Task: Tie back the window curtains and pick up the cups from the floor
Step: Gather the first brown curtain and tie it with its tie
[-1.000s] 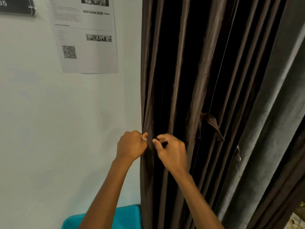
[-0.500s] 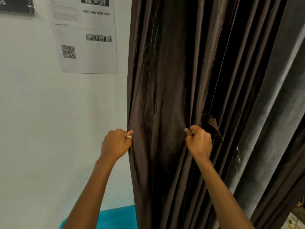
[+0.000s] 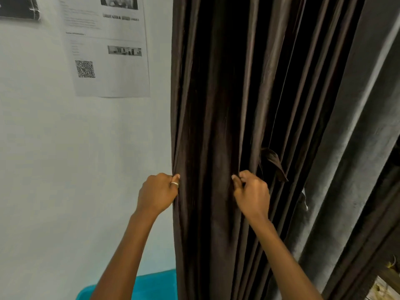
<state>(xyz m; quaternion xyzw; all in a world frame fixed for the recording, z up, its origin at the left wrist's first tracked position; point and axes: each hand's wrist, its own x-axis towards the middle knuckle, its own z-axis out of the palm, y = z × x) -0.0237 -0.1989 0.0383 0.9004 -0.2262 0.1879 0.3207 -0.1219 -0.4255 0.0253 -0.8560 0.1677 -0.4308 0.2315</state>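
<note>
Dark brown pleated curtain point(image 3: 227, 105), satin-sheened, hangs centre frame. Left hand point(image 3: 158, 194), wearing a metal ring point(image 3: 174, 184), clenches its left edge; right hand point(image 3: 252, 195) pinches a fold mid-panel. Grey velvety drape point(image 3: 357, 148) hangs right.

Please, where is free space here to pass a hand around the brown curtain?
Free: the bare wall left of the brown curtain, below the printed sheet and above the turquoise object. Crowded: the folds between the left hand and right hand, both gripping fabric, and rightward, where the grey curtain hangs close.
</note>
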